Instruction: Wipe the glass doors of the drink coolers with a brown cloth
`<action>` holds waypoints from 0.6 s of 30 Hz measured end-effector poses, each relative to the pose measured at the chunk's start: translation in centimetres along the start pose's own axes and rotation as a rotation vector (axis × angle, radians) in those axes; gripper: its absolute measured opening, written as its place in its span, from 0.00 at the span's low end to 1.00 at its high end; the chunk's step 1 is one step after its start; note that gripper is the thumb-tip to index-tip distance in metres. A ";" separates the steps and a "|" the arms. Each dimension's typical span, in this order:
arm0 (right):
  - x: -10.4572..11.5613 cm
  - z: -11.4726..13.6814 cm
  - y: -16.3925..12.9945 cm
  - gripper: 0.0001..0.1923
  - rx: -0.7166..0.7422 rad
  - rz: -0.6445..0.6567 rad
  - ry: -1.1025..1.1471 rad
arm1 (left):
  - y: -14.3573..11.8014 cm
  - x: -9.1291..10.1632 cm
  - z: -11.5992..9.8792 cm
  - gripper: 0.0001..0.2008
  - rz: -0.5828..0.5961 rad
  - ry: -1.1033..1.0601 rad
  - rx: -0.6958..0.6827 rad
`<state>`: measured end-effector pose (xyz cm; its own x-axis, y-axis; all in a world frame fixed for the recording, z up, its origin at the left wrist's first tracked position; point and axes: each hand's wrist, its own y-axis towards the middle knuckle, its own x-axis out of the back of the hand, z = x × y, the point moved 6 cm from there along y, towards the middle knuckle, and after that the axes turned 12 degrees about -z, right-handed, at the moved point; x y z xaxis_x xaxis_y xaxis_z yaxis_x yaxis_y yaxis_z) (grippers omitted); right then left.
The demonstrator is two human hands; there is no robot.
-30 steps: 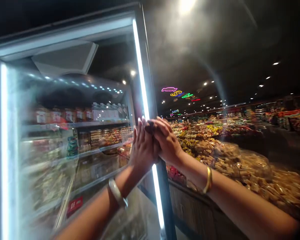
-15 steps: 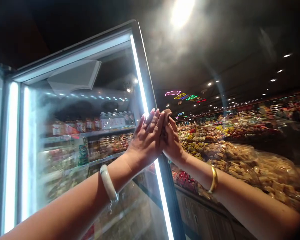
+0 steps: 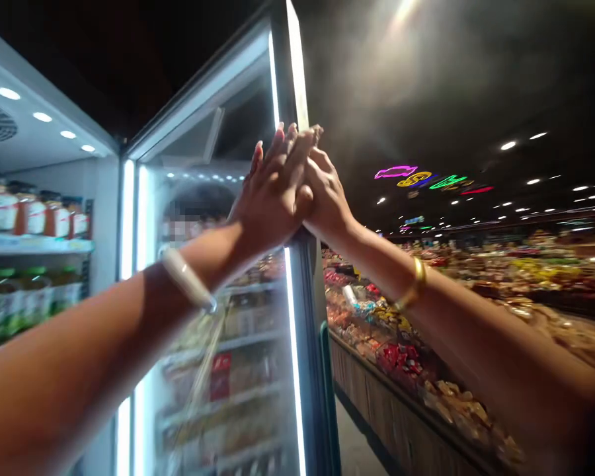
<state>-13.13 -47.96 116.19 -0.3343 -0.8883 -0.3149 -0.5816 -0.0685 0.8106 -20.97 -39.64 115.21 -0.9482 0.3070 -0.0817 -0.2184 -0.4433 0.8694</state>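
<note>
While both arms reach up and forward, the left hand (image 3: 272,192) lies flat and open on the upright free edge of the glass fridge door (image 3: 297,277), the right hand (image 3: 327,195) curling round that edge from the other side, both high up.

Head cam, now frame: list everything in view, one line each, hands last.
glass door: one, metal-framed with lit white strips, open, centre
jars: several, orange with white labels, cooler shelf, far left
green packs: a row, shelf below the jars, blurred
snack display: many mixed-colour packs on a wooden counter, right
neon signs: pink, yellow, green, red, far ceiling
white bangle: one, left wrist
gold bangle: one, right wrist
left hand: flat on the door's edge
right hand: against the left, on the same edge
</note>
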 end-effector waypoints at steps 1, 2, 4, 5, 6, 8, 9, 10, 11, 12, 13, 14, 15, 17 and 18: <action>1.8 2.5 -2.8 0.26 -0.028 0.022 0.056 | -2.7 0.8 -2.0 0.36 0.050 0.005 -0.030; 3.5 4.7 -5.0 0.28 -0.048 0.030 0.107 | -5.1 1.6 -4.0 0.35 0.094 0.005 -0.047; 5.3 7.3 -7.4 0.29 -0.079 0.036 0.180 | -8.0 2.7 -6.4 0.35 0.123 0.045 0.004; 5.3 7.7 -7.6 0.28 -0.081 0.021 0.202 | -8.4 3.0 -6.8 0.36 0.116 0.086 0.044; 4.8 7.5 -7.1 0.26 -0.086 0.002 0.219 | -8.2 3.1 -6.7 0.35 0.102 0.135 0.099; 2.9 6.3 -5.1 0.23 -0.102 -0.064 0.248 | -6.6 3.1 -5.8 0.34 0.061 0.234 0.189; 2.0 5.6 -4.1 0.23 -0.118 -0.108 0.266 | -5.6 3.1 -5.3 0.34 0.044 0.280 0.218; 1.3 5.1 -3.3 0.24 -0.137 -0.151 0.287 | -4.8 3.2 -5.0 0.34 0.031 0.324 0.229; 1.1 5.0 -3.1 0.25 -0.160 -0.192 0.306 | -4.3 3.3 -5.0 0.34 0.025 0.366 0.225; 1.1 5.2 -3.4 0.26 -0.188 -0.223 0.320 | -4.2 3.5 -5.3 0.35 0.034 0.404 0.211; 1.6 5.7 -4.3 0.26 -0.218 -0.242 0.329 | -4.6 3.7 -5.9 0.36 0.056 0.435 0.195; 2.2 6.6 -5.7 0.27 -0.250 -0.255 0.333 | -5.5 4.0 -6.7 0.37 0.085 0.458 0.176; 3.0 7.8 -7.2 0.28 -0.283 -0.266 0.336 | -6.7 4.3 -7.6 0.38 0.122 0.469 0.158; 4.7 10.2 -9.8 0.30 -0.336 -0.294 0.350 | -9.3 5.3 -9.3 0.38 0.191 0.462 0.141; 5.3 11.3 -10.4 0.30 -0.345 -0.314 0.363 | -10.3 5.9 -9.9 0.38 0.212 0.452 0.145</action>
<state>-17.19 -46.83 100.49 0.1255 -0.8961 -0.4257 -0.3164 -0.4429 0.8389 -26.59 -41.61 100.99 -0.9800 -0.1859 -0.0708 -0.0067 -0.3252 0.9456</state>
